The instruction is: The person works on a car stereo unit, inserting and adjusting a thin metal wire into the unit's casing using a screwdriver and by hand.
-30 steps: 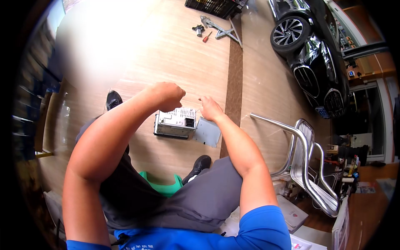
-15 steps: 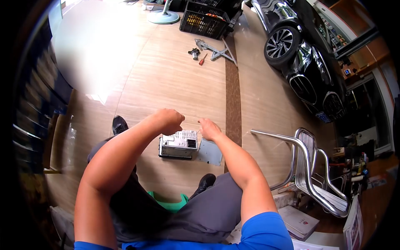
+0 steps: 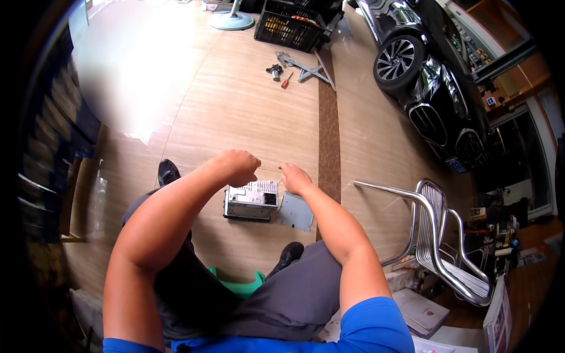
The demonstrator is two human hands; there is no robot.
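Note:
A boxy metal car stereo unit (image 3: 252,203) lies on the tiled floor between my feet, its slotted metal side up and a dark connector block at its right corner. Against its right side rests a flat grey metal plate (image 3: 296,210). My left hand (image 3: 240,167) hovers over the unit's far left part with its fingers curled closed. Over the far edge of the plate, my right hand (image 3: 295,178) is closed too, thumb and forefinger together. A short gap separates the two hands. Whatever sits in either set of fingers is too small or hidden to make out.
Farther out on the floor lie a red-handled screwdriver (image 3: 286,80), a small motor-like part (image 3: 274,72) and a scissor-shaped metal frame (image 3: 306,69). Behind them stands a black crate (image 3: 289,29). A metal chair (image 3: 435,241) and a black car (image 3: 435,88) are at right.
Both hands stay closed and nearly in place over the unit; the right fingertips have risen slightly. The view has shifted a little.

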